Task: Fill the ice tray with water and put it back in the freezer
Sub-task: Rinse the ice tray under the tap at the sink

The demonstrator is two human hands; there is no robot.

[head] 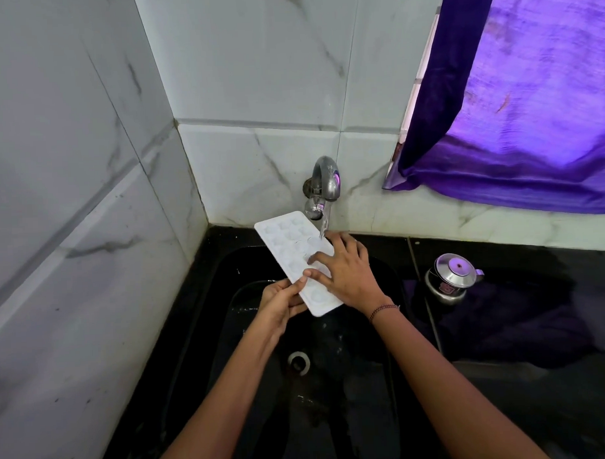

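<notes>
Ice tray [288,243] pinched by left hand [281,304], right hand [347,272] flat atop, over black sink [334,406].

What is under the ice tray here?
The black sink lies below the ice tray, its drain visible. The left hand grips the tray's near edge; the tray hides the basin directly beneath.

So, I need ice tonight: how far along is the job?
Done: ice tray is over the sink, tap running. In hand: left hand grips it, right hand rests on it, under the stream. Left: finish filling, then the freezer, not in view.
</notes>
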